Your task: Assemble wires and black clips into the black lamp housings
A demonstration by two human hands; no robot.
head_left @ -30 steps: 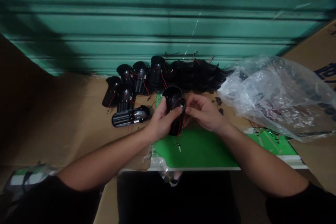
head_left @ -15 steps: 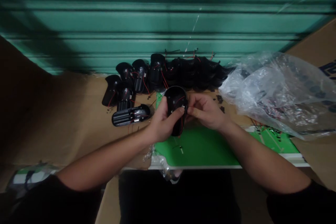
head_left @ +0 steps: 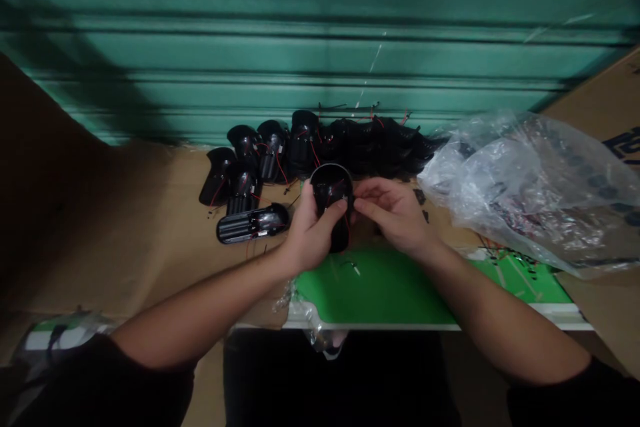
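My left hand (head_left: 311, 233) is wrapped around a glossy black plastic shell (head_left: 330, 178) with a rounded upper end, its thumb pressed on the inside. A thin red wire runs in and below the shell. At the shell's right edge, my right hand (head_left: 397, 217) has thumb and forefinger pinched together; whatever lies between the fingertips is too small to make out. Left of my hands another black shell (head_left: 253, 223) lies on its side, showing long slots like a battery compartment. On the green mat (head_left: 385, 287) below lies a small wired piece (head_left: 354, 267).
Several more black shells (head_left: 273, 150) with red wires line the green ridged wall (head_left: 280, 53). A clear plastic bag (head_left: 520, 180) bulges at the right. Beside it, wired pieces (head_left: 517, 263) lie on green. Cardboard (head_left: 165, 213) covers the left; small black bits (head_left: 419, 197) lie near my right hand.
The camera view has tilted up slightly, so the scene sits lower. The held shell has tipped a little, and my right fingers remain pinched at its right edge.
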